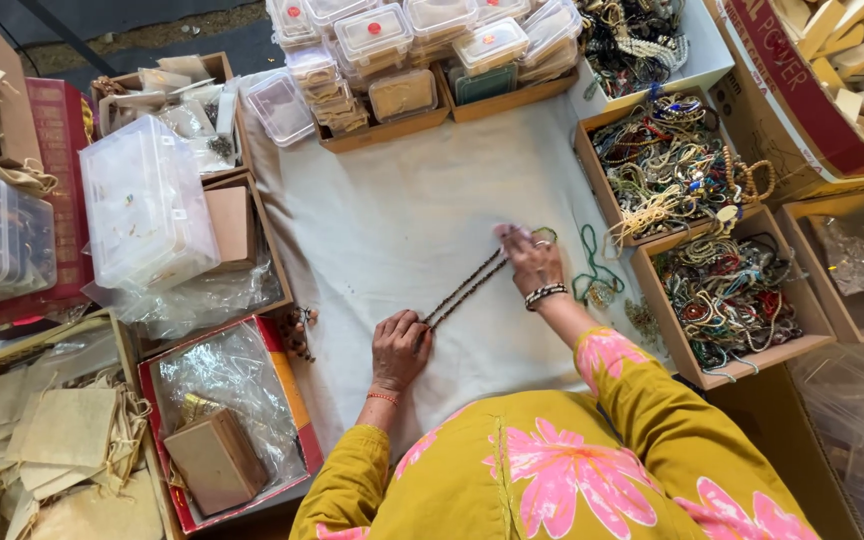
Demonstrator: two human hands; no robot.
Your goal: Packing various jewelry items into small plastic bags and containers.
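White cloth (402,215): covers the middle of the work surface, boxes ranged on all sides of it.
Yellow sleeves: a person in a yellow garment with pink flowers reaches onto the cloth from the bottom edge.
Clear plastic case (144,205): large, lidded, lying tilted over the cardboard trays left of the cloth.
Red-rimmed box (227,420): bottom left, lined with crinkled plastic, with a small brown box (214,460) inside.
Cloth pouches (57,440): beige drawstring bags heaped in a carton at far left.
Small lidded tubs (402,40): clear, stacked in cardboard trays along the top edge of the cloth.
Bead trays (667,165): open cardboard boxes right of the cloth, heaped with tangled strings of many colours; a second one (727,295) sits below it.
Green string (597,275): a looped strand lying on the cloth just beside the right wrist.
Bead strand (464,290): dark brown, doubled, stretched taut in a diagonal on the cloth between the two hands.
Left hand (399,350): fingers curled, pinning the lower end of the strand against the cloth; a red thread circles the wrist.
Right hand (529,258): pinching the upper end of the strand, slightly blurred; a beaded bracelet (544,294) circles the wrist.
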